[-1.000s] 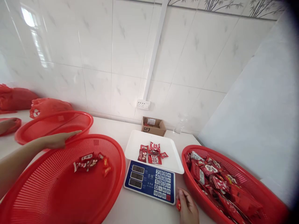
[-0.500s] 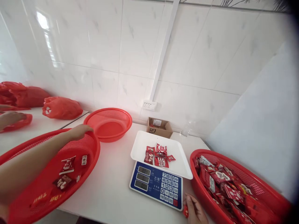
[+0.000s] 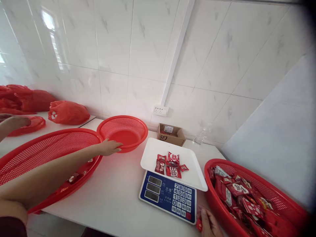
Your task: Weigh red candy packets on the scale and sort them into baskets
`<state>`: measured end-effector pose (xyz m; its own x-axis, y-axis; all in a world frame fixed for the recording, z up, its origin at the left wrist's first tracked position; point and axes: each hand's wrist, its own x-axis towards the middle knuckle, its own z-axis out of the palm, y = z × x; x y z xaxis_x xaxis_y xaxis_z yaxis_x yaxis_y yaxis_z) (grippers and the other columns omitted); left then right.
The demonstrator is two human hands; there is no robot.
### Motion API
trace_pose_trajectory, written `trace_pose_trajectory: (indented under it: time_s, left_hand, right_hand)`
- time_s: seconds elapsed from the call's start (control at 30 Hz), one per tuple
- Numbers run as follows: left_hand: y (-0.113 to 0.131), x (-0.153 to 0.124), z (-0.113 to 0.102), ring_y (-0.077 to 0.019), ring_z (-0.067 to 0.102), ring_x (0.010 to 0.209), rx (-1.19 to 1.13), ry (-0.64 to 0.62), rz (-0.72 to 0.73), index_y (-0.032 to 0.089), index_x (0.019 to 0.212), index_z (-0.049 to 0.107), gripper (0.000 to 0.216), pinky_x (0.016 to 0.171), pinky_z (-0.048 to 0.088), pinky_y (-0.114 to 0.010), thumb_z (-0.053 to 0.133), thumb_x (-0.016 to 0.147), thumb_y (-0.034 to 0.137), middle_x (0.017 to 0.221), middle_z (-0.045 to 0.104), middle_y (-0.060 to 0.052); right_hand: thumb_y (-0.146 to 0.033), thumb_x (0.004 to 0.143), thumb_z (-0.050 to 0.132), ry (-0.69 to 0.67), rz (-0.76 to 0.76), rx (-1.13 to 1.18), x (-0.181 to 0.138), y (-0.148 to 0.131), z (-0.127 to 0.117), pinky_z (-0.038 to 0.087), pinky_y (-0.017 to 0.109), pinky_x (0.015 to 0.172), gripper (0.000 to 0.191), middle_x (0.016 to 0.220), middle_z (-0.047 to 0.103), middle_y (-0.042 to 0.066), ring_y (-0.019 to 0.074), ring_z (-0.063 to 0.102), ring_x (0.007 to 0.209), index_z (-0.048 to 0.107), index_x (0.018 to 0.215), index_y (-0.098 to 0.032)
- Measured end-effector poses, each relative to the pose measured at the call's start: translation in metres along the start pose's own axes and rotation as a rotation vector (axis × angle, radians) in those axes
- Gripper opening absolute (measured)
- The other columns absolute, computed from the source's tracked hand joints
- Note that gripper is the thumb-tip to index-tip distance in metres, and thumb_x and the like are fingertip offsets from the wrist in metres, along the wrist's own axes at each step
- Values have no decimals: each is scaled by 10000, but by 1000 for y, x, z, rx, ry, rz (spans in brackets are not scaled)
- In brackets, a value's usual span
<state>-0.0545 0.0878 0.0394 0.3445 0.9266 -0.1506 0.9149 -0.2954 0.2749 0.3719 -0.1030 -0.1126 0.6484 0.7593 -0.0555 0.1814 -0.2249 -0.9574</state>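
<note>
My left hand (image 3: 111,147) reaches across the large red basket (image 3: 59,133), its fingers closed over the near rim of a smaller red plastic basket (image 3: 145,135). A few wrapped sweets (image 3: 74,178) lie in the large basket, partly hidden by my forearm. At the bottom right, my right hand (image 3: 210,223) pinches a small red candy packet (image 3: 199,224) beside the scale. Several red wrapped candies (image 3: 173,164) rest on the white tray (image 3: 150,158) of the blue digital scale (image 3: 168,197). Right of it, another red basket (image 3: 209,191) is full of red candy packets (image 3: 238,189).
Behind the scale stand a small cardboard box (image 3: 172,138) and a clear plastic container (image 3: 199,138) near the tiled wall. Filled red bags (image 3: 69,112) lie at the back left. A co-worker's hand (image 3: 17,123) handles a red bag at the left edge.
My left hand has moved right, from the large basket's rim to the smaller basket's rim. The right hand still holds the packet near the scale. The view has shifted slightly.
</note>
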Motion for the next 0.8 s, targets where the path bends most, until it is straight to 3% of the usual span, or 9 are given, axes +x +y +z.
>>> trace_pose_trajectory:
  time_s: [0.2, 0.37, 0.5, 0.67, 0.8]
  left_hand:
    - [33, 21, 13, -282, 523, 1128, -47, -56, 54, 232, 1342, 382, 551, 872, 431, -370, 249, 890, 517, 1315, 512, -102]
    - [70, 38, 30, -264, 504, 1156, -56, 15, 181, 269, 1403, 235, 598, 864, 446, -343, 239, 886, 571, 1353, 471, -84]
    - [91, 47, 42, -288, 522, 1122, -5, 96, 250, 238, 1404, 238, 623, 870, 441, -387, 228, 885, 584, 1274, 526, -114]
    - [78, 49, 37, -307, 460, 1186, 104, 157, 340, 227, 1365, 348, 581, 973, 353, -440, 303, 884, 550, 1268, 530, -125]
    - [55, 51, 26, -317, 492, 1151, 156, 160, 355, 206, 1373, 340, 599, 919, 396, -458, 246, 896, 556, 1245, 548, -142]
  right_hand:
    - [-783, 571, 496, 4, -15, 6, 2, 5, 1, 441, 321, 825, 719, 941, 669, 87, 246, 584, 919, 638, 891, -155]
    - [-728, 625, 520, 11, -39, 57, 2, 9, 4, 455, 321, 794, 634, 924, 675, 76, 240, 591, 889, 644, 890, -166]
    - [-716, 624, 533, -1, -36, 80, 1, 8, 5, 457, 312, 798, 622, 941, 671, 73, 234, 590, 894, 641, 890, -164]
    - [-709, 614, 545, -9, -43, 113, -1, 6, 6, 458, 309, 797, 620, 919, 667, 68, 235, 587, 899, 636, 891, -162]
    - [-679, 628, 555, -4, -49, 133, -2, 5, 7, 454, 314, 816, 581, 927, 666, 67, 236, 586, 910, 637, 884, -164]
